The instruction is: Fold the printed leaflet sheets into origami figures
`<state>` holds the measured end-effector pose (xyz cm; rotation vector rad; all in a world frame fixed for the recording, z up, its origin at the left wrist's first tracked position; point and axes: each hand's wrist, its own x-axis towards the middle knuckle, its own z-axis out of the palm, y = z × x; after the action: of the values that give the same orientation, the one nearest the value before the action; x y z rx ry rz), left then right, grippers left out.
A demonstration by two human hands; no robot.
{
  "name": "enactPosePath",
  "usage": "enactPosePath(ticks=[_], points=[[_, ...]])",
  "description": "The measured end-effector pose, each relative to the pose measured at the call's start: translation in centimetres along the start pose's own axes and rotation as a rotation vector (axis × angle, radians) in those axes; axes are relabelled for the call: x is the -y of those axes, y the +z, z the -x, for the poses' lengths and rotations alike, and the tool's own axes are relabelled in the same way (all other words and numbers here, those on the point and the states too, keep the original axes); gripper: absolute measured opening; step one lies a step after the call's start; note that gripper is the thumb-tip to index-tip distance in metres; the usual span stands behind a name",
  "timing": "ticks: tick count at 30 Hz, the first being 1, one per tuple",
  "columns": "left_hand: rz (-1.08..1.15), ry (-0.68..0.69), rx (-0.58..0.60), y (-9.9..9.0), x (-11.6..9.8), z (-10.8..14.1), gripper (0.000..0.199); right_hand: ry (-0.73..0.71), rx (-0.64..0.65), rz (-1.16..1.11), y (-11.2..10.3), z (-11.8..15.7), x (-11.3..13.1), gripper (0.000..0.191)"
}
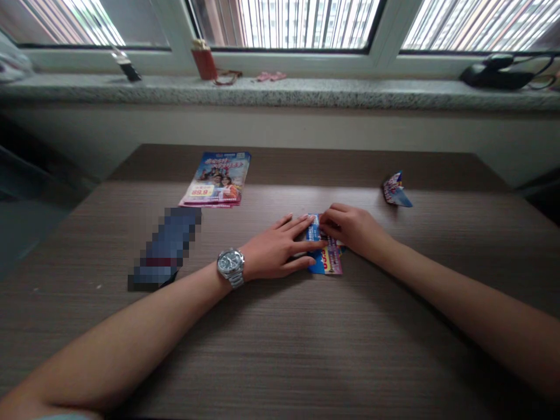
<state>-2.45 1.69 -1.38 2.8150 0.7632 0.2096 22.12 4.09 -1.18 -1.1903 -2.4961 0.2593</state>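
Observation:
A folded flyer (331,261), printed in blue, yellow and purple, lies on the table between my hands. My left hand (280,248) is spread flat, its fingertips resting on the flyer's left side; a metal watch (231,265) circles that wrist. At the flyer's upper right, the fingers of my right hand (350,224) are curled together in a pinch on its edge. They hide part of the paper, so exactly how they grip it is hard to see. A small folded paper piece (397,190) with similar print stands farther back on the right.
A stack of flyers (223,178) lies at the back left of the brown table (280,350). A blurred-out phone-like object (168,248) is left of my wrist. On the stone windowsill (332,90) are a red case (204,61) and a black device with cables (496,73).

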Motion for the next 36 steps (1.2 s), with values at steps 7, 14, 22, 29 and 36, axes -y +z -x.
enactPosePath(ticks=[7,14,22,29,36], points=[[-0.005,0.014,-0.024,0.1,0.1,0.0,0.051,0.029,-0.052,0.017,0.3,-1.7,-1.0,0.01],[-0.015,0.009,-0.016,0.0,0.0,-0.1,0.05,0.038,-0.082,0.018,0.6,-2.4,-1.3,0.011],[-0.025,-0.001,-0.016,-0.1,-0.2,0.0,0.05,0.045,-0.109,-0.052,-0.5,-0.9,-1.1,0.008],[-0.011,-0.005,-0.024,0.2,0.0,0.0,0.051,-0.044,-0.111,-0.102,-1.1,2.4,-0.3,0.014],[-0.05,-0.028,-0.074,0.2,-0.1,0.1,0.052,-0.096,-0.096,-0.077,-1.3,4.8,1.0,0.026]])
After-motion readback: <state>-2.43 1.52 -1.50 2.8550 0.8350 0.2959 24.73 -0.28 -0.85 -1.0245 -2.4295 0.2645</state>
